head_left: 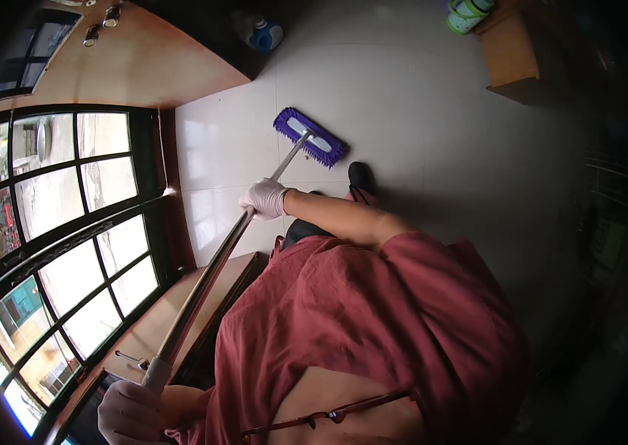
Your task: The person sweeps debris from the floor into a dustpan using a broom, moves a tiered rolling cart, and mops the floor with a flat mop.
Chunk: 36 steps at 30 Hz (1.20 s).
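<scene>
A long mop pole (206,285) runs diagonally from lower left to upper centre. My left hand (132,411), in a pale glove, is closed round its grey upper end. Farther down the pole, my right hand (266,199) grips the shaft, gloved too, with my bare forearm reaching across my front. At the far end, the purple mop head (309,138) with its fringed edge lies flat on the light tiled floor (403,96), ahead of my dark shoe (361,176).
Barred windows (69,193) line the left side. A wooden cabinet (151,63) stands at upper left, with a blue container (266,35) beside it. At upper right are a brown box-like piece (513,63) and a green-and-white container (468,15). A wooden surface (195,297) lies beneath the pole.
</scene>
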Tool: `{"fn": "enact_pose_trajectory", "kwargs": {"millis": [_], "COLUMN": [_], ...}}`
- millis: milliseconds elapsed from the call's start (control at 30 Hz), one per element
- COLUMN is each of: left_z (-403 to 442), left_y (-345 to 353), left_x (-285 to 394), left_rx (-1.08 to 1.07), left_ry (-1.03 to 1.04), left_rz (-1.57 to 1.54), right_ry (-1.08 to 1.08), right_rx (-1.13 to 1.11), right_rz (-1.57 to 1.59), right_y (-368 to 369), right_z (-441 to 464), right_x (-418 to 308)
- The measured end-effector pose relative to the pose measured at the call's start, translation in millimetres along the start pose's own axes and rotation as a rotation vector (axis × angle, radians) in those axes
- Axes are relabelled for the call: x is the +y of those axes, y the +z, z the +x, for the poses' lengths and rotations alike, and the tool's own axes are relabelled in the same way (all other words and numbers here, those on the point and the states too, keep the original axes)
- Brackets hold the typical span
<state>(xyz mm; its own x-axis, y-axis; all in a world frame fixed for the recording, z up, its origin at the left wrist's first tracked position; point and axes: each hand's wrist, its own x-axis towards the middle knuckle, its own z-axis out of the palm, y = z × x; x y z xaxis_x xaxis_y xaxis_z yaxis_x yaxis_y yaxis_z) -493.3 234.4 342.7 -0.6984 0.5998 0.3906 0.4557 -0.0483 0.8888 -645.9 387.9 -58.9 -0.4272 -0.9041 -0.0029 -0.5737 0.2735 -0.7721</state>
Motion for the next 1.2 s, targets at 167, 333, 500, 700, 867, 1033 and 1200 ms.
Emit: {"fn": "enact_pose_trajectory", "kwargs": {"millis": [167, 333, 500, 700, 867, 1033, 1200], "left_z": [-6, 46, 42, -13, -60, -103, -132], "left_y": [35, 71, 101, 112, 135, 164, 188], "left_x": [-20, -109, -125, -83, -34, 21, 59], "left_rx": [0.447, 0.834, 1.055, 1.248, 1.490, 1.603, 1.374], "left_ry": [0.039, -0.023, -0.262, -0.276, -0.295, -0.297, -0.171], "left_rz": [0.146, 0.151, 0.256, 0.297, 0.344, 0.367, 0.433], "right_ry": [0.088, 0.141, 0.240, 0.109, 0.019, -0.181, -0.503], "right_rx": [0.130, 0.378, 0.150, -0.134, -0.330, -0.711, -0.961], "right_rz": [-0.062, 0.006, 0.523, -0.237, -0.197, -0.230, -0.087], "right_y": [-54, -71, 16, 9, 58, 90, 132], "right_z": [13, 36, 73, 95, 86, 80, 90], "right_x": [34, 122, 229, 90, 17, -60, -89]}}
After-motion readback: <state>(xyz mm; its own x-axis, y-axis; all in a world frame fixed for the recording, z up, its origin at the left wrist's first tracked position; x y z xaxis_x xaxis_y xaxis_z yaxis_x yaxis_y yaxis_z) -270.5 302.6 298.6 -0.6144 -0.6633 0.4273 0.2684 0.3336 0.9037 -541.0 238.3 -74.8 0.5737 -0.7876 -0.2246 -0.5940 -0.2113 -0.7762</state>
